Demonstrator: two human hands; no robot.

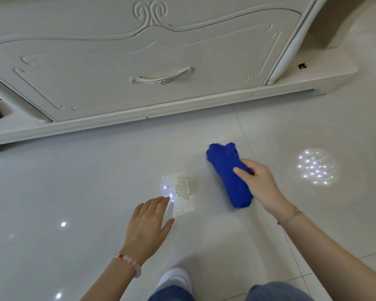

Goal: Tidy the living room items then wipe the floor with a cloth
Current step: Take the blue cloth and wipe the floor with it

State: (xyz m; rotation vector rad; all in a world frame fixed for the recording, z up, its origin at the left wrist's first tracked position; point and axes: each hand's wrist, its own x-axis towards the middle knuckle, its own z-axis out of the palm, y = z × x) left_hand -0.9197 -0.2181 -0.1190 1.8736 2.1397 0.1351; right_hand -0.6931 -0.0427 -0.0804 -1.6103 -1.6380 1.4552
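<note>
- Cloth (223,161): blue, bunched into a long roll. It lies on the floor (74,181) right of centre, near the cabinet base.
- Right hand (258,181): grips the near half of the cloth, thumb across the top and fingers curled round the far side. A thin chain bracelet (291,216) is on the wrist.
- Left hand (148,222): open, palm down, fingers straight and slightly spread, low over the floor left of the cloth. Contact with the tile cannot be told. A pink bead bracelet (128,262) is on the wrist.
- Floor: glossy pale tile with bright lamp reflections, one patch just beyond the left fingertips.
- Cabinet (139,51): white with carved scrollwork and a curved handle (162,78), across the far side.
- Small black item (302,66): on the cabinet's far-right ledge.
- White shoe (176,279): near edge, between the forearms.
</note>
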